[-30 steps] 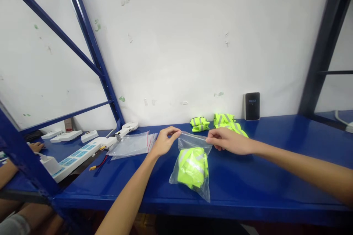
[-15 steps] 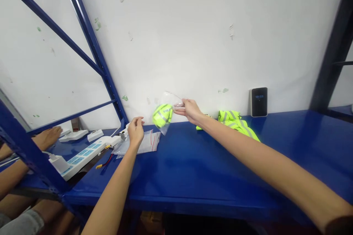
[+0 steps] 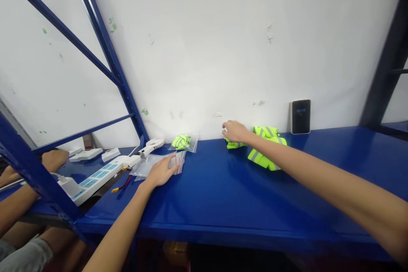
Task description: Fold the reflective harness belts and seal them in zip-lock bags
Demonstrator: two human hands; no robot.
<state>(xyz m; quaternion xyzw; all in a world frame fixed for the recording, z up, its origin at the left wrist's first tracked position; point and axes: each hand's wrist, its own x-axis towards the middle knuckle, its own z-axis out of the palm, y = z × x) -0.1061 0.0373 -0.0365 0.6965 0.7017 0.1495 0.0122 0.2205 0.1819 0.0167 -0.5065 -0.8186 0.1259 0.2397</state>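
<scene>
A white wall [image 3: 204, 51] is rising behind a blue steel shelf [image 3: 255, 204], and a blue rack upright [image 3: 106, 53] is slanting across the left of the view. The left grip [image 3: 161, 171] is lying flat, fingers together and clamped on nothing, pressing down on clear bags [image 3: 149, 165] that are showing red lines along one edge. Just beyond its fingertips, a sealed bag [image 3: 183, 142] with yellow reflective fabric inside is lying near the wall, apparently not touching the grip. The right grip [image 3: 235, 131] is sitting at the top of a small vest bundle [image 3: 234, 145], fingers loosely curled; whether they are clamped on it, I cannot tell. A larger vest bundle [image 3: 266, 155] is lying just to its right, and a black device [image 3: 300, 117] is standing against the wall beyond. To the left, a white power strip [image 3: 98, 176], a small fan [image 3: 155, 142] and a red-and-black cable [image 3: 119, 187] are lying near the bags. A co-worker's hand [image 3: 54, 159] is resting on the far side of the upright.
</scene>
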